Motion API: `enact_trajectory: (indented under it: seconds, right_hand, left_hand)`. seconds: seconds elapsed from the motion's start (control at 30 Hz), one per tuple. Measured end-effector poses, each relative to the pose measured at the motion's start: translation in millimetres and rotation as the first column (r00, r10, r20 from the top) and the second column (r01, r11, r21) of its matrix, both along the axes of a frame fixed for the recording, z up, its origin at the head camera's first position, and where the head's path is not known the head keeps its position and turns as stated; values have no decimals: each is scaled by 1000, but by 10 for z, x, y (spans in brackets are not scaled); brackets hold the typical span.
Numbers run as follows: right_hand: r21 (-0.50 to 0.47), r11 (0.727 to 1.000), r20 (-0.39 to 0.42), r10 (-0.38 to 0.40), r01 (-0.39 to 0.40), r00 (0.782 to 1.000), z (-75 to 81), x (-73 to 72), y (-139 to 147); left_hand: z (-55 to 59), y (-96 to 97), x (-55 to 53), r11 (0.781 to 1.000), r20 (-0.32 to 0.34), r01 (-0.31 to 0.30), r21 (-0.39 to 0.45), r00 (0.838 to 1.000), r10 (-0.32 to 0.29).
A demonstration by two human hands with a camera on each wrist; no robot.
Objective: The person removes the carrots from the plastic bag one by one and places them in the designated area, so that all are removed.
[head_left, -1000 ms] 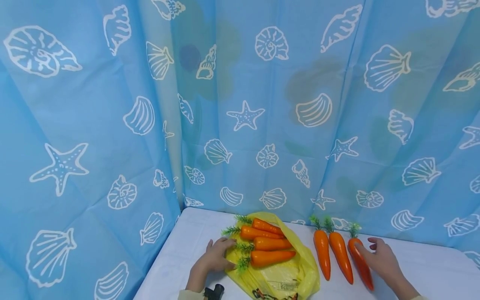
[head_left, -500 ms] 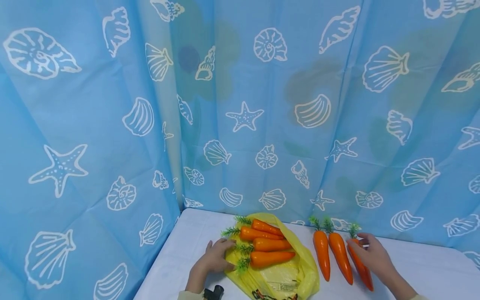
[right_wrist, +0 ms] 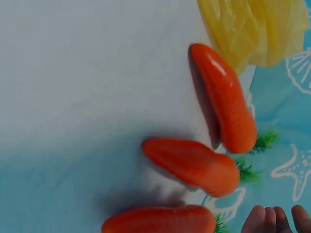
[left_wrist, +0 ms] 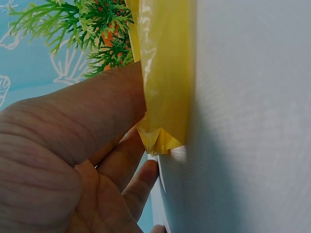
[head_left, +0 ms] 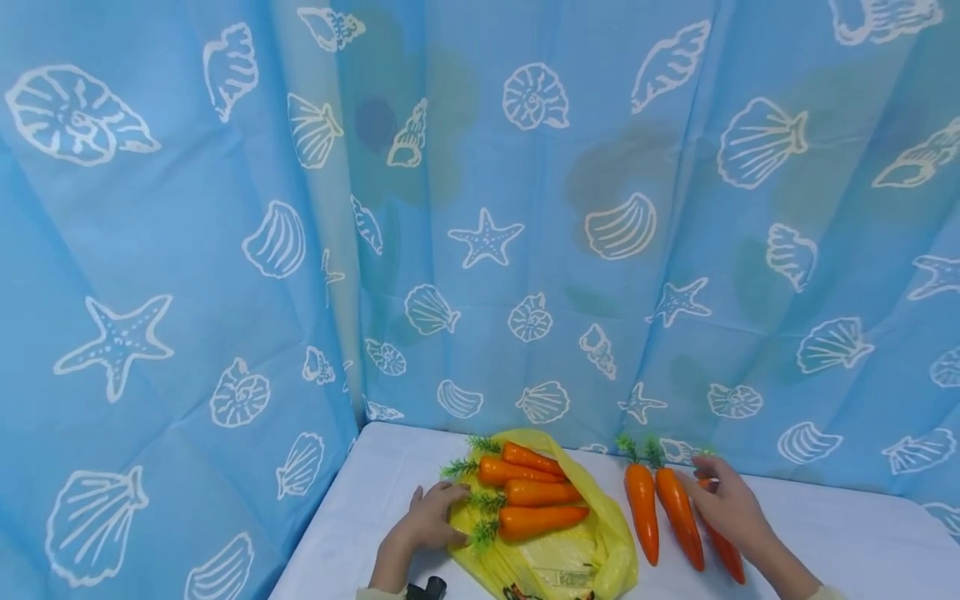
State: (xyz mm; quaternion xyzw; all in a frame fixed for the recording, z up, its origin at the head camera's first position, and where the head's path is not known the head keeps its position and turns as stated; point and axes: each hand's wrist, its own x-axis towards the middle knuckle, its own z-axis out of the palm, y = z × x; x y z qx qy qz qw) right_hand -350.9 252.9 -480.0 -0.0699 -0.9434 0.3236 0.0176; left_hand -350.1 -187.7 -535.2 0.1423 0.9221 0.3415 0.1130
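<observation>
Several orange carrots [head_left: 540,493] with green tops lie side by side on a yellow plastic bag [head_left: 551,558]. My left hand [head_left: 427,521] rests at the bag's left edge, thumb and fingers spread; in the left wrist view the bag hides the thumb's tip. To the bag's right lie three more carrots in a row: a left one [head_left: 642,512], a middle one [head_left: 681,517] and a right one [head_left: 723,550]. My right hand [head_left: 731,508] hovers over the right carrot, partly hiding it, with fingertips near the middle one. Its fingers [right_wrist: 277,221] look apart from the carrots in the right wrist view.
A white-covered table [head_left: 375,475] holds everything. Blue curtains [head_left: 487,167] with white shell prints stand behind it and to the left. A dark patterned piece [head_left: 525,592] lies at the bag's near edge. A black device [head_left: 427,588] sits by the left wrist.
My right hand has moved left and slightly away from me, from the right carrot toward the middle one. The left hand keeps its place at the bag, and the carrots have not moved.
</observation>
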Motion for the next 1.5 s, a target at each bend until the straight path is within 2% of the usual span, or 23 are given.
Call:
enact_trajectory:
  seconds: [0.27, 0.63, 0.8, 0.9, 1.27, 1.5]
  right_hand:
    - [20, 998, -51, 60, -59, 997, 29, 27, -125]
    - [-15, 996, -44, 88, -89, 995, 145, 103, -324]
    - [-30, 995, -16, 99, -100, 995, 110, 132, -395]
    - [-38, 994, -15, 97, -98, 995, 92, 137, -425]
    - [-40, 991, -27, 128, -129, 991, 126, 146, -510]
    - [-38, 986, -45, 163, -164, 986, 89, 194, -547]
  left_hand:
    - [-17, -6, -18, 1000, -12, -1, 1, 1000, 1]
    - [-16, -23, 5, 1000, -30, 7, 5, 1000, -7]
    - [-48, -22, 27, 1000, -6, 20, 14, 1000, -20]
    - [-53, -20, 19, 1000, -18, 27, 11, 999, -27]
    - [36, -32, 30, 1000, -12, 29, 3, 1000, -29]
    - [29, -12, 33, 1000, -16, 16, -7, 1000, -16]
